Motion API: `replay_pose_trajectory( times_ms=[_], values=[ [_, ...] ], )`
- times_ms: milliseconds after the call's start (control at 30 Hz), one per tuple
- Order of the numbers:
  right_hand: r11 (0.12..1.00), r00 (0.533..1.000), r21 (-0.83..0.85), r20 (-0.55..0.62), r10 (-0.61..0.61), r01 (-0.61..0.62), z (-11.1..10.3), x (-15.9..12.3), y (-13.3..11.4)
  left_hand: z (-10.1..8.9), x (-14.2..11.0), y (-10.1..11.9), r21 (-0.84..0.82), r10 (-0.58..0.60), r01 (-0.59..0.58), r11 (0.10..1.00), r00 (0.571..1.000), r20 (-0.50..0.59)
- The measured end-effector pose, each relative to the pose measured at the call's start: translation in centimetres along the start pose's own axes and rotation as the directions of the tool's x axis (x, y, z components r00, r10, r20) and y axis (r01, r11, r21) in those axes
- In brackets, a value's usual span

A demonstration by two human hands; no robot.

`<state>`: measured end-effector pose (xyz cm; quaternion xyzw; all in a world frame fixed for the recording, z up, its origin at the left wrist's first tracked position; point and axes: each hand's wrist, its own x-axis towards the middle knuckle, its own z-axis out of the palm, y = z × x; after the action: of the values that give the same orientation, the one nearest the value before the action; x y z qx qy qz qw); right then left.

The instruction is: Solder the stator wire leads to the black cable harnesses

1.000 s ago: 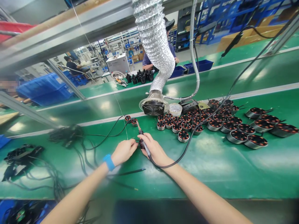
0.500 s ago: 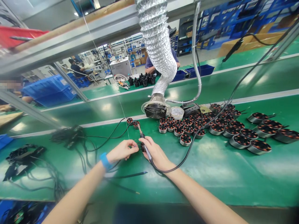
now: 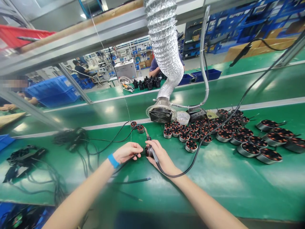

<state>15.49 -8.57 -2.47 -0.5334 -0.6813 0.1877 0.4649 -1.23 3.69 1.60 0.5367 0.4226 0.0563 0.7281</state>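
Below the near edge of the bench (image 3: pixel 214 190), lower left: blue bin (image 3: pixel 4 208), dark tangled parts inside, blurred. Left hand (image 3: pixel 128 152) pinching a black cable (image 3: pixel 122 167) close to its end. Right hand (image 3: pixel 164 158) wrapped round a soldering iron (image 3: pixel 154 155) and a tilted stator (image 3: pixel 147 151) together, just beyond that end. Risk: with the doubled-up grip, a wrist roll could swing the tip into the standing stator (image 3: pixel 140 128) just beside it. Iron's cord (image 3: pixel 176 176) crosses the right wrist; a snag could yank the iron. Further back: white tub (image 3: pixel 183 117) by the extractor fan (image 3: pixel 160 115), pale contents, can't identify. Far bench (image 3: pixel 100 94): dark blue bins (image 3: pixel 206 75), contents not visible; blue crates (image 3: pixel 53 90) left, same.
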Motion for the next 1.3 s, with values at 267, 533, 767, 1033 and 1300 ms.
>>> replay_pose_trajectory(
  times_ms=[267,533,767,1033,1300],
  values=[
    [1.000,1.000,0.020,-0.009,0.003,-0.002,0.1,0.0,0.1,0.0,-0.9,0.7,0.105,0.058,-0.067,0.992,0.995,0.082],
    [0.999,1.000,0.046,-0.014,-0.015,0.015,-0.1,-0.1,0.2,0.4,0.8,0.3,0.129,0.059,-0.072,0.989,0.993,0.102],
    [0.998,0.999,0.063,-0.040,-0.016,0.019,0.1,-0.1,0.6,0.0,1.0,-0.7,0.023,0.077,-0.077,0.997,0.997,0.025],
    [0.998,0.999,0.061,-0.048,-0.016,0.019,0.1,0.1,0.5,-0.4,0.3,0.4,0.186,0.079,-0.099,0.978,0.990,0.116],
    [0.998,0.998,0.063,-0.056,-0.011,0.015,0.0,0.0,0.4,-0.7,0.1,0.3,0.134,0.090,-0.097,0.986,0.995,0.053]
  ],
)
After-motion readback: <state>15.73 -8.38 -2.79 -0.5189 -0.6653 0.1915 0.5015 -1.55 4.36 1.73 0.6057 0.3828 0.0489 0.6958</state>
